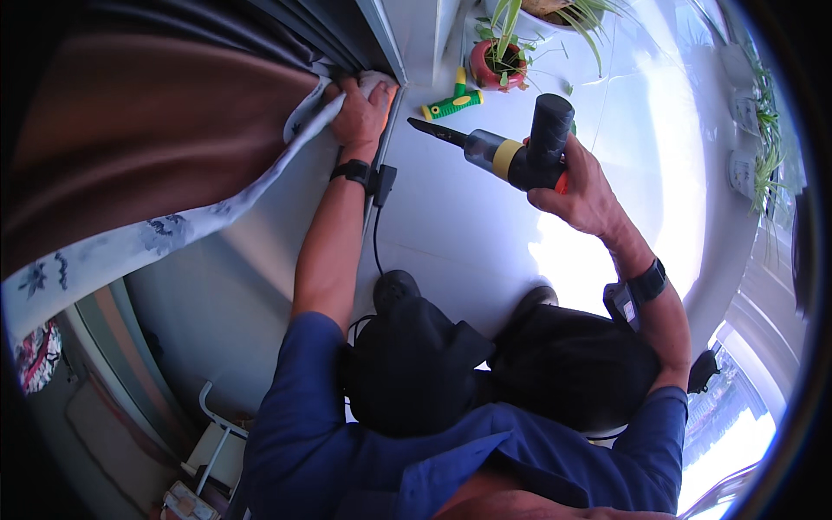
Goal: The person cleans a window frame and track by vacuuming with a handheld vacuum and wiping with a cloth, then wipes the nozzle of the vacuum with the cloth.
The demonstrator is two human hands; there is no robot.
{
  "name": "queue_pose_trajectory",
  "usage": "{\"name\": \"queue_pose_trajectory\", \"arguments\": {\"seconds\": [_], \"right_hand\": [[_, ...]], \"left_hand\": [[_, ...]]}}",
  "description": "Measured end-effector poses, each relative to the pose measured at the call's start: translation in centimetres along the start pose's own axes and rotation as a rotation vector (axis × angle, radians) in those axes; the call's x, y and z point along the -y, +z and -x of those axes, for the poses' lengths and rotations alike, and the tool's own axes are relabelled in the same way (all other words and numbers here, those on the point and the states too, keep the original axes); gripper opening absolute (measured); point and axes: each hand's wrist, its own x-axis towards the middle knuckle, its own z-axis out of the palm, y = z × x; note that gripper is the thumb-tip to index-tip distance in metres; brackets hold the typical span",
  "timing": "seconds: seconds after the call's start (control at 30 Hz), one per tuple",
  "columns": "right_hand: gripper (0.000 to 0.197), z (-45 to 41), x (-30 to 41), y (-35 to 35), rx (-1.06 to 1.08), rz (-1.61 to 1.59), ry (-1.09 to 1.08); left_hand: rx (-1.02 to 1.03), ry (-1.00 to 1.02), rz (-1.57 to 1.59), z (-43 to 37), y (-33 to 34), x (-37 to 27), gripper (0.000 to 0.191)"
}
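My left hand is at the far end of the sliding-door track, its fingers over a white and orange cloth. The hem of a brown curtain lies against that hand, and part of the cloth is hidden beneath the fingers. In my right hand is a black handheld vacuum cleaner with a clear dust cup and a yellow band. Its narrow dark crevice nozzle points left towards the track, above the floor and apart from my left hand.
A green and yellow T-handled tool lies beyond the nozzle, beside a red plant pot. A larger white pot stands behind. A black cable runs from a black connector. Hanging planters line the right side.
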Motion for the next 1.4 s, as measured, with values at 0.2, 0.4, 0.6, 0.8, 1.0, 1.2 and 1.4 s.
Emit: {"name": "queue_pose_trajectory", "arguments": {"seconds": [0.2,0.4,0.6,0.8,1.0,1.2,1.4], "right_hand": [[0.058,-0.2,-1.2,-0.1,-0.002,-0.034,0.006],[0.055,-1.5,-0.8,-1.9,0.005,0.084,-0.092],[0.051,-2.0,1.8,-5.2,0.032,0.206,-0.229],[0.058,-3.6,3.4,-4.5,0.192,0.254,-0.243],[0.066,-4.3,2.6,-3.0,0.371,0.197,-0.252],[0.064,-6.0,0.6,-1.7,0.495,0.338,-0.552],[0.065,-5.2,3.2,0.4,0.641,0.305,-0.6]], "left_hand": [[-0.026,0.019,-0.084,-1.4,0.8,-0.5,0.047],[-0.077,0.201,-0.112,0.2,-1.3,-1.0,0.041],[0.08,0.329,-0.151,2.0,-2.5,-1.6,0.034],[0.109,0.26,-0.119,5.4,-3.7,1.8,0.02],[-0.133,0.184,-0.064,16.5,-8.9,4.9,0.009],[-0.019,-0.033,-0.162,24.0,-15.3,3.8,0.012],[0.146,-0.445,-0.08,31.8,-17.7,4.1,0.031]]}}
